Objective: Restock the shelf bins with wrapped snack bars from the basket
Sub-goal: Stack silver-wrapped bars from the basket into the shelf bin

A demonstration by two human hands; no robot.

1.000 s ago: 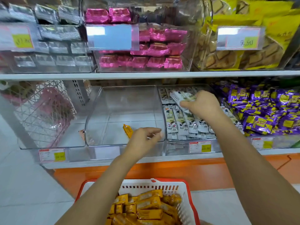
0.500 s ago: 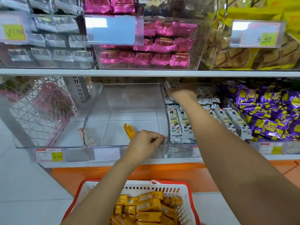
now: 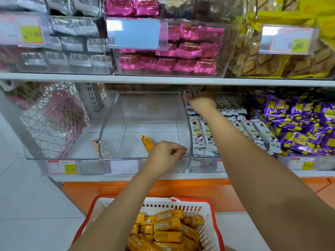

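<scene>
A single orange-wrapped bar (image 3: 147, 143) lay tilted on the floor of the clear middle bin (image 3: 112, 124), near its front lip. Its lower end ran behind the left hand (image 3: 164, 155), on the side away from the fingertips (the thumb and forefinger pointed right, away from the wrapper). That hand sat at the bin's front edge with its fingers curled in tight. Whether they touched the bar, gripped the lip or held nothing, I could not tell.

Below, more orange bars (image 3: 166, 225) were heaped in the white basket (image 3: 210, 220) with its red rim.

In the next bin to the right, rows of grey-white bars (image 3: 201, 134) lay end to end. The right hand (image 3: 202, 103) reached to the back of that bin, just under the upper shelf (image 3: 72, 77) — knuckles towards the camera, fingers closed around a small bundle of wrappers (image 3: 188, 93) that stuck out to its left.

Further right sat purple packets (image 3: 299, 124). On the upper shelf stood bins of silver packs (image 3: 72, 42), pink packs (image 3: 181, 49) and yellow-bagged biscuits (image 3: 262, 64) — each behind a price label.
</scene>
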